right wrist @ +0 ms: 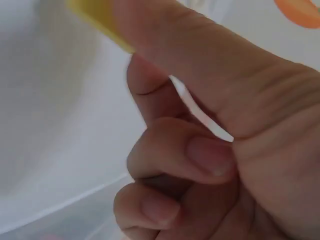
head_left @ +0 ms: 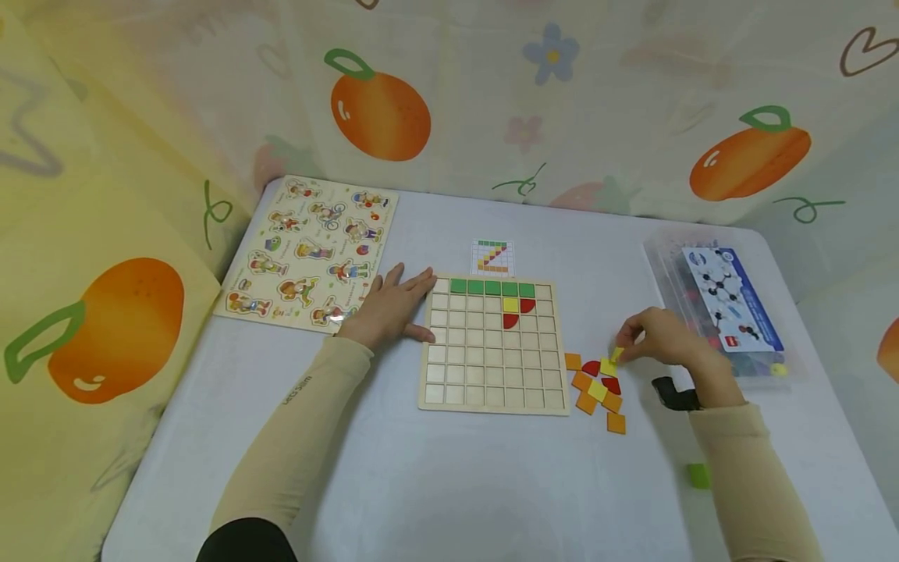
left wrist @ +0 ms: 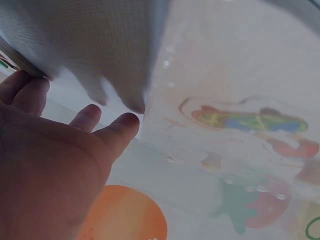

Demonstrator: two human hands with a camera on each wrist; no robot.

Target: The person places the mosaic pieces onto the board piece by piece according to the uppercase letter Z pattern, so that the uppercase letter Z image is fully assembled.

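A wooden grid board (head_left: 463, 375) lies flat on the table. Its top rows hold several green square tiles (head_left: 492, 288), one yellow square and two red quarter-round tiles (head_left: 510, 321). My left hand (head_left: 388, 310) rests with spread fingers against the board's upper left edge; the left wrist view shows those fingers (left wrist: 117, 135) extended. Between thumb and fingertips my right hand (head_left: 656, 337) pinches a yellow tile (right wrist: 100, 20), just above the loose pile. That pile, right of the board, mixes orange tiles (head_left: 616, 423), red quarter-rounds (head_left: 611, 385) and yellow squares (head_left: 597, 390).
A small pattern card (head_left: 493, 257) lies behind the board. At the back left is a picture puzzle board (head_left: 288, 257). A clear plastic box (head_left: 758, 367) with a blue label stands on the right. A green block (head_left: 698, 475) lies beside the right forearm.
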